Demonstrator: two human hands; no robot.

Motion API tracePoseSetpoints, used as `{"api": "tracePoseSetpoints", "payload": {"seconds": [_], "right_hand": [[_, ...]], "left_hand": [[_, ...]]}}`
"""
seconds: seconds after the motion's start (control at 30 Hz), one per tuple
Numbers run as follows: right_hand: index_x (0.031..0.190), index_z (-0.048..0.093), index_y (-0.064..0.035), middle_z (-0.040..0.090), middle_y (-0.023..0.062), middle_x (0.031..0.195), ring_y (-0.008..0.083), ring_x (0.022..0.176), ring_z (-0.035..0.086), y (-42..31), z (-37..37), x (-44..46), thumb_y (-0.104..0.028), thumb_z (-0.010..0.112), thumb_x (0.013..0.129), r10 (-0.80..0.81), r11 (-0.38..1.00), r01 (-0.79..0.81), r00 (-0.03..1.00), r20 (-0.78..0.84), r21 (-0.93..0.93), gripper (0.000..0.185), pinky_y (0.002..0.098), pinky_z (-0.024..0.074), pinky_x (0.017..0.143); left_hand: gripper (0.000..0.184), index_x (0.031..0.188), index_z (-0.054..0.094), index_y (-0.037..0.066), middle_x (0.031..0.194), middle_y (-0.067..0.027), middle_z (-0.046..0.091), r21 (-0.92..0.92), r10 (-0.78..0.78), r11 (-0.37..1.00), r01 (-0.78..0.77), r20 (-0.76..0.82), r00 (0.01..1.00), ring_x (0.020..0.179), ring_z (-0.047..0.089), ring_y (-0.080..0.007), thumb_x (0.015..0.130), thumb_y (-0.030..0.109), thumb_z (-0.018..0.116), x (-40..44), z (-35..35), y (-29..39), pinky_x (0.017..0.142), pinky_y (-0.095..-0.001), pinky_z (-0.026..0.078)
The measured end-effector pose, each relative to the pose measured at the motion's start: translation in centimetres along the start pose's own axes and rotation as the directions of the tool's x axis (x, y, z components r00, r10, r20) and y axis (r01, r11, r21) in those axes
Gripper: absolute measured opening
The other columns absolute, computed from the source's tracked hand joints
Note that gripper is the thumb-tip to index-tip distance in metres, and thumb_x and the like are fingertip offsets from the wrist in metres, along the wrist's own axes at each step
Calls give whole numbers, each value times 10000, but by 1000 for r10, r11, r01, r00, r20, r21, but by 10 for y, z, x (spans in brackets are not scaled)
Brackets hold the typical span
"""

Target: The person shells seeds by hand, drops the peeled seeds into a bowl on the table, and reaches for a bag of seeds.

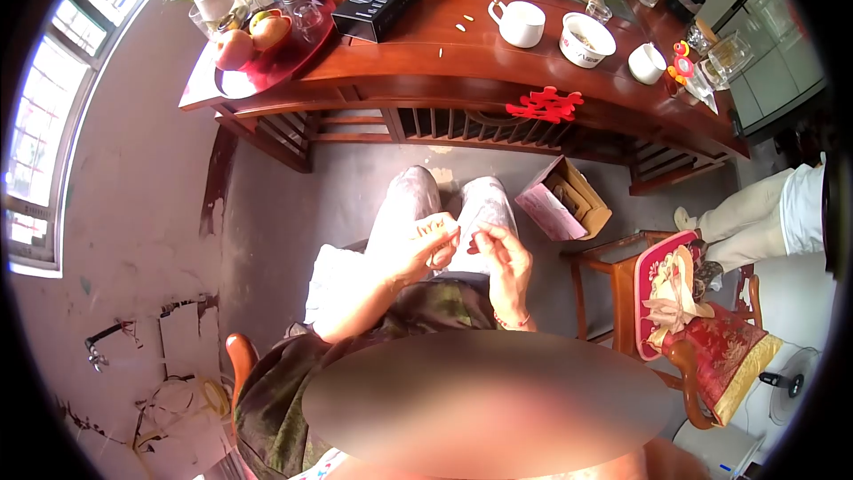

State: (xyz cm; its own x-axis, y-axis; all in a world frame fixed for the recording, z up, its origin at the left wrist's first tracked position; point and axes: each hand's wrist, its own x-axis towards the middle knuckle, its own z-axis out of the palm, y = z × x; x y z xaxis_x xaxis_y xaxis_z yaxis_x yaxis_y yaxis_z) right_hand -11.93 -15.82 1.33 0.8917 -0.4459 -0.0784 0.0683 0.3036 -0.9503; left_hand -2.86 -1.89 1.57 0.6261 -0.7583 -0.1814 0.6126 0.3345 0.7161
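hovering over the lap [389,227], the left hand [433,244] and right hand [504,255] face each other, close but apart. the left thumb and fingertips look drawn together, the other fingers curled; the right thumb and forefinger nearly meet, the rest loosely bent. whether either is clamped on something is too small to tell. the nearest loose thing is the box [562,200], open on the floor beside the right knee. ahead is the table [404,46], with a cup [522,25] and a bowl [582,55] toward the right. pale bits [460,28] lie left of the cup; further left are a black case [379,5] and fruit [235,51].
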Motion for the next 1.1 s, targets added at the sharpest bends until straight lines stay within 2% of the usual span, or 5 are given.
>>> {"api": "tracePoseSetpoints", "payload": {"seconds": [0.33,0.53,0.73,0.93,1.1], "right_hand": [[997,657,30,624,51,909,100,797,628,-14,-16,26,38,634,856,-234,956,247,968,96,-161,143,213,509,694],[946,633,29,626,46,865,95,750,627,-39,-31,44,2,643,855,-156,969,173,982,104,-174,95,214,507,679],[910,585,6,629,46,848,78,711,604,-67,-45,79,2,628,854,-377,913,376,926,24,-160,70,208,500,616],[931,607,18,656,53,845,61,622,591,-124,-72,182,-21,645,872,-750,658,642,604,-269,-394,80,180,484,540],[854,655,-4,669,36,771,104,651,622,-132,-96,289,-74,699,820,-885,457,648,402,-237,-609,90,243,502,602]], "left_hand": [[231,880,566,46,607,40,450,35,-173,984,172,37,984,497,345,-39,974,255,532,30,17,4,457,-198,261],[234,859,570,49,598,45,452,56,-167,985,162,91,982,484,346,-35,959,261,560,54,35,10,433,-199,249],[234,841,535,64,556,38,421,-6,-199,979,203,181,963,465,334,-40,961,264,552,68,33,1,422,-201,235],[241,843,526,67,561,19,421,12,-202,979,204,184,962,483,348,-54,971,271,532,65,21,10,442,-208,248],[262,832,528,70,555,13,420,-46,-130,989,138,139,982,475,333,-62,987,278,493,52,-3,16,441,-216,242]]}}
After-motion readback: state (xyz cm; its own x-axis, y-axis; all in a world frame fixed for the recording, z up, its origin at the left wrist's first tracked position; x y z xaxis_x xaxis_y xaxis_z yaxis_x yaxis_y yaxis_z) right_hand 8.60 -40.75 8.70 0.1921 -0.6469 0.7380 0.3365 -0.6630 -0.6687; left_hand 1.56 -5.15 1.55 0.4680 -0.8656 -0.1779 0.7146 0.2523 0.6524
